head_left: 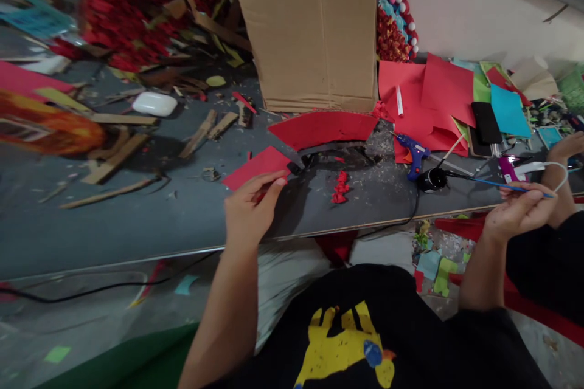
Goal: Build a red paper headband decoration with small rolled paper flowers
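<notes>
My left hand [250,209] is closed at the near edge of a piece of red paper [256,165], thumb and fingers pinched on it. Between the fingers of my right hand [520,209] is a thin paintbrush with a blue handle [495,183]. Its far end reaches to a small black pot [432,180], where the bristles are hidden. A curved red strip [323,129] lies ahead of my left hand, with dark objects under its near edge that I cannot make out. Crumpled red paper bits [340,188] rest on the grey table [182,219].
A tall cardboard box [314,30] stands at the back. Beside the pot lies a blue glue gun [413,155], its cord running over the table edge. Red sheets [447,91] and a black phone [486,123] are to the right. Another person's hand [566,149] is at far right. Wood scraps [116,158] lie left.
</notes>
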Motion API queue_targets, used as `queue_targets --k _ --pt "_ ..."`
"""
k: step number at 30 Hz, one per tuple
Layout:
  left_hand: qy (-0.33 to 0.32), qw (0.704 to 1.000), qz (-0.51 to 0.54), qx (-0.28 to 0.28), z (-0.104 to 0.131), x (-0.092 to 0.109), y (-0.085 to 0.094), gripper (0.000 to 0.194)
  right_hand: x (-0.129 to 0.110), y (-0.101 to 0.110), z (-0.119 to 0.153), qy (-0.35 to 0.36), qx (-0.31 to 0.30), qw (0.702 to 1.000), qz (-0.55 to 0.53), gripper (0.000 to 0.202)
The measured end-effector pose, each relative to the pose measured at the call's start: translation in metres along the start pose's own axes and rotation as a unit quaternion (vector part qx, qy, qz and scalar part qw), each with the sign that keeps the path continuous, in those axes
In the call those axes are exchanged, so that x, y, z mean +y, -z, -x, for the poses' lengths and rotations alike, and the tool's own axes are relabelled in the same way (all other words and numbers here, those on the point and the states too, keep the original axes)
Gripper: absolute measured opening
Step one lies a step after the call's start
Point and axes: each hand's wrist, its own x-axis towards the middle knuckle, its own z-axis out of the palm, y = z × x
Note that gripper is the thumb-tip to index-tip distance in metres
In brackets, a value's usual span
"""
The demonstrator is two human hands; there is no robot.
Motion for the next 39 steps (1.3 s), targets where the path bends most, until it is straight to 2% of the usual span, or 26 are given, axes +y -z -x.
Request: queue_targets --k 6,11,21,28,39 --pt "0.009 1.0 0.015 0.015 0.0 -0.002 -0.003 0.027 0.012 0.007 0.02 -0.038 -0.063 0.996 0.046 0.031" --pt "0.014 1.0 0.014 0.01 0.001 -0.003 -0.002 0.028 0.016 0.011 0.02 -0.047 -0.111 0.989 0.085 0.031" --pt "0.02 0.999 0.026 0.008 0.001 -0.002 -0.002 0.028 0.02 0.011 0.009 -0.009 -0.194 0.974 0.113 0.029" --pt "0.001 1.0 0.014 0.015 0.0 -0.005 -0.003 0.025 0.019 0.013 -0.001 0.04 -0.23 0.961 0.148 0.025" --pt "0.009 1.0 0.025 0.015 0.001 -0.004 -0.003 0.024 0.013 0.019 -0.013 0.101 -0.239 0.955 0.145 0.024"
